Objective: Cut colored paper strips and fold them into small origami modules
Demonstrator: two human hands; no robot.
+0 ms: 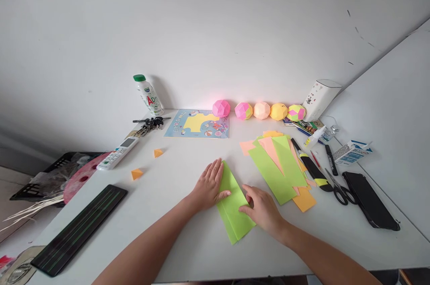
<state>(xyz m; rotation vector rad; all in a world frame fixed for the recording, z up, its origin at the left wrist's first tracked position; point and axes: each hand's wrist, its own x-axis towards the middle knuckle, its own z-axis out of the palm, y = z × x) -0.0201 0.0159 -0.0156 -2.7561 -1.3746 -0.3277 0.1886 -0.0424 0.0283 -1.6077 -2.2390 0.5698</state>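
A sheet of green paper [233, 200] with a lengthwise crease or folded edge lies slantwise on the table in front of me. My left hand [208, 186] rests flat on its upper left side, fingers stretched together and thumb out across the paper. At the right edge of the sheet, my right hand [265, 213] has curled fingers, the thumb on top of the paper and the forefinger by the edge. Just to the right lies a pile of loose green sheets [268, 173], with peach and orange paper [305, 200] partly underneath.
Several faceted paper balls [262, 110] line the wall beside a blue booklet [171, 128]. On the right are a utility knife [314, 170], scissors [342, 193], a glue bottle [314, 138] and a phone [371, 200]. Two orange paper pieces [136, 174] and a black strip [80, 229] lie left.
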